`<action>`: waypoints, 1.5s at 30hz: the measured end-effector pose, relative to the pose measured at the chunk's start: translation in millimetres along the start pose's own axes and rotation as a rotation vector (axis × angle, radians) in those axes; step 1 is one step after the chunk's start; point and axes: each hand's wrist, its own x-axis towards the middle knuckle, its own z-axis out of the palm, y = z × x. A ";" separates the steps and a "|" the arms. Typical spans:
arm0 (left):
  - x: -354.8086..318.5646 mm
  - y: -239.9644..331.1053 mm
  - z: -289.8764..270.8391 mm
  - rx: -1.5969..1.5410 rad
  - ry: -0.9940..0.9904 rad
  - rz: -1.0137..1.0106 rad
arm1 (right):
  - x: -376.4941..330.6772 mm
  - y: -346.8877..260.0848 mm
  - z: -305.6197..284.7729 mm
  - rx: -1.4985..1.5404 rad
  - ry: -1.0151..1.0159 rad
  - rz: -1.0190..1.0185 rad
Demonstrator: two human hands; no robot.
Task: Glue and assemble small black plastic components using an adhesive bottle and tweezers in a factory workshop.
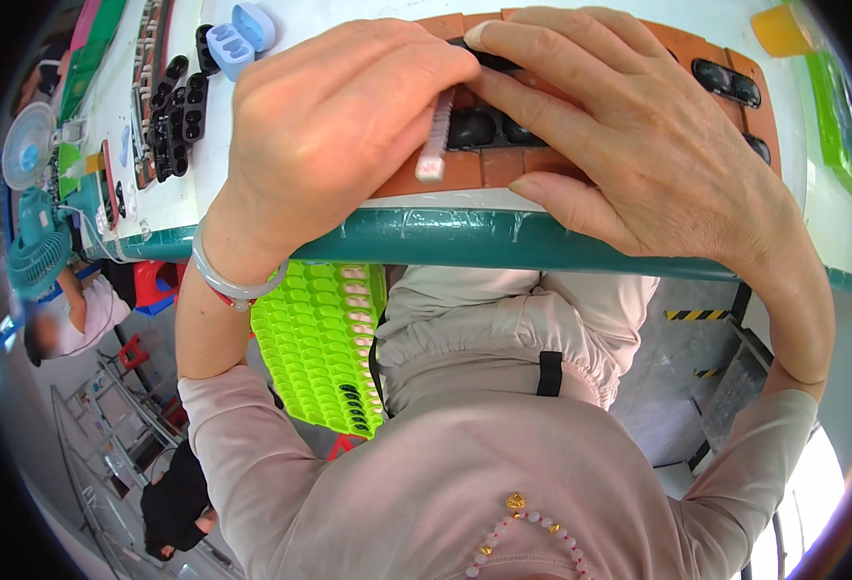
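My left hand [334,130] is closed, its fingertips pinching a slim, pale, ribbed stick [436,135] with a whitish block-like lower end that points toward me. Under both hands lies a brown segmented board [503,169], holding glossy black oval pieces [471,128] set in pairs. My right hand [619,126] rests over the board with its fingers stretched out and the thumb apart, near the board's front edge. Its index fingertip meets the left fingertips at a black piece, partly hidden by the fingers. More black pairs [725,82] show at the board's right end.
Left on the white table [189,188] are a small light-blue case [239,41] and stacked black twin pieces [176,121]. A yellow container [785,29] and a green box [841,130] stand right. A lime-green moulded tray [315,338] hangs below the edge; a fan [39,242] and people are farther left.
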 end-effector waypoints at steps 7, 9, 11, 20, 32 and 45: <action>7.7 13.7 -5.4 0.098 -0.097 -0.077 | 15.0 -7.4 -4.5 0.063 0.005 0.057; 5.3 16.5 -5.2 0.165 -0.099 -0.128 | 10.5 -5.2 -4.6 0.080 0.008 0.068; 3.3 8.7 -6.1 0.137 -0.102 -0.061 | 9.5 -4.7 -5.4 0.095 0.013 0.079; 6.3 5.5 -3.2 0.088 -0.102 -0.010 | 23.4 -7.1 -11.0 0.128 0.056 0.126; -0.2 8.4 0.4 -0.020 -0.022 -0.240 | 26.5 -6.9 -12.6 0.151 0.063 0.147; 7.6 8.0 -6.0 0.001 -0.134 -0.176 | 19.7 -8.9 -10.0 0.168 0.017 0.128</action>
